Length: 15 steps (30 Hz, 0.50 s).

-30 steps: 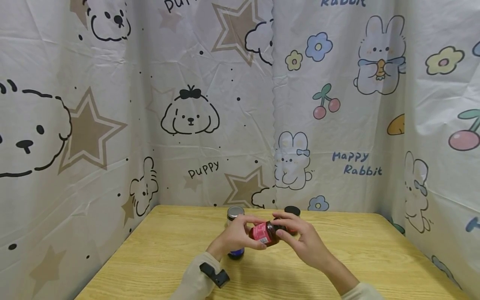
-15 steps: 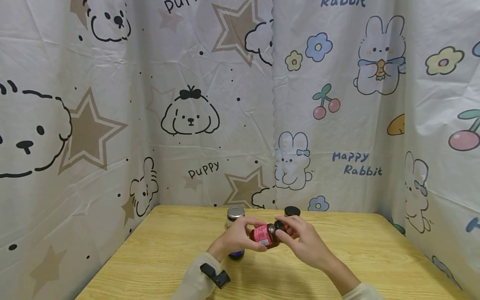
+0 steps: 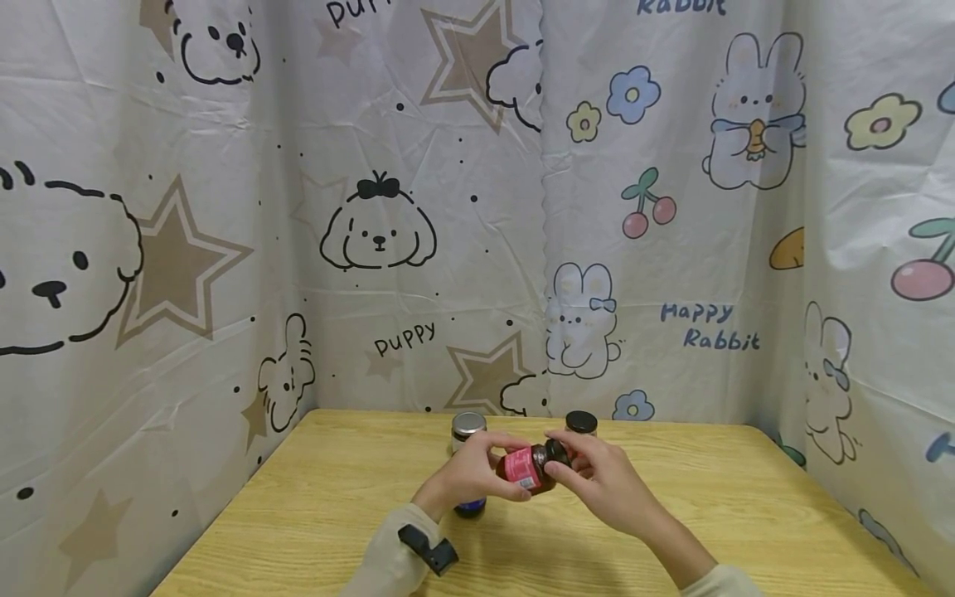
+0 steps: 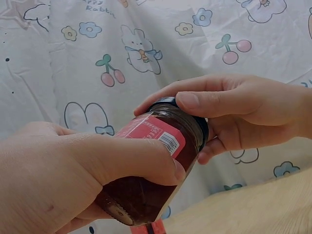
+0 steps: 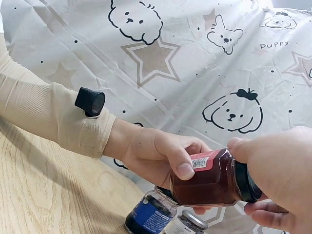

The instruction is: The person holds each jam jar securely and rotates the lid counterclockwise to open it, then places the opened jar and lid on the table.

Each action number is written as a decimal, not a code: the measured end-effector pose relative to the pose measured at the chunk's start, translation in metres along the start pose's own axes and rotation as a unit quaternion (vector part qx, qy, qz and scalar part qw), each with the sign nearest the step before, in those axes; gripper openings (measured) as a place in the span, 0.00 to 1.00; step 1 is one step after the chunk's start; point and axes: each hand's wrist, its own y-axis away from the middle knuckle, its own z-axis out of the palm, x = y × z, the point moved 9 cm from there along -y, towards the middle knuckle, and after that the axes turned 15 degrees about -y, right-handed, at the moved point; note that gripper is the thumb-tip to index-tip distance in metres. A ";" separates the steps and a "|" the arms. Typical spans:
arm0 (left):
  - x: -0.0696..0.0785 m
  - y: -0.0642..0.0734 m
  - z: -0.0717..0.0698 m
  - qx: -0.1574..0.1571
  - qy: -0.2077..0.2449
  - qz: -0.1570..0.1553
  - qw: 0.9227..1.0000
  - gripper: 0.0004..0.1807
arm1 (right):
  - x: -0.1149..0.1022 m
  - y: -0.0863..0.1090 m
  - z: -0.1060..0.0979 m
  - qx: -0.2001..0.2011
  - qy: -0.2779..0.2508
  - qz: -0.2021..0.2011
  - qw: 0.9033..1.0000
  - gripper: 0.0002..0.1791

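Note:
A glass jar of dark red contents (image 5: 204, 187) with a pink label is held tilted above the table, its lid end toward the right. My left hand (image 3: 468, 471) grips the body of this jar, thumb across the label in the left wrist view. At the other end, my right hand (image 3: 600, 479) holds the black lid (image 5: 246, 181) between thumb and fingers. The lid sits on the jar's mouth. Behind my left hand, a blue-labelled jar (image 5: 150, 214) stands partly hidden.
A jar with a silver lid (image 3: 469, 424) stands farther back on the wooden table (image 3: 358, 473). Beyond my right hand is a black-lidded jar (image 3: 581, 421), mostly covered. Patterned curtains (image 3: 418, 290) surround the table at the back and sides.
My right hand's fingers have shifted on the lid, first drawing back to the right, then closing in again. The jar has tipped slightly; my left hand keeps its grip.

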 end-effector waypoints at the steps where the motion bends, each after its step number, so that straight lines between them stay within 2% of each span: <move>1: 0.000 0.000 0.000 0.002 -0.001 0.000 1.000 0.31 | -0.001 0.000 0.001 -0.003 -0.003 -0.006 1.000 0.24; 6: 0.002 0.001 -0.002 0.004 -0.003 0.002 1.000 0.32 | -0.003 0.001 0.003 -0.015 -0.008 -0.036 0.999 0.23; 15: 0.001 0.000 -0.003 0.007 0.002 0.019 1.000 0.32 | 0.000 0.000 0.002 -0.020 -0.014 -0.047 0.999 0.23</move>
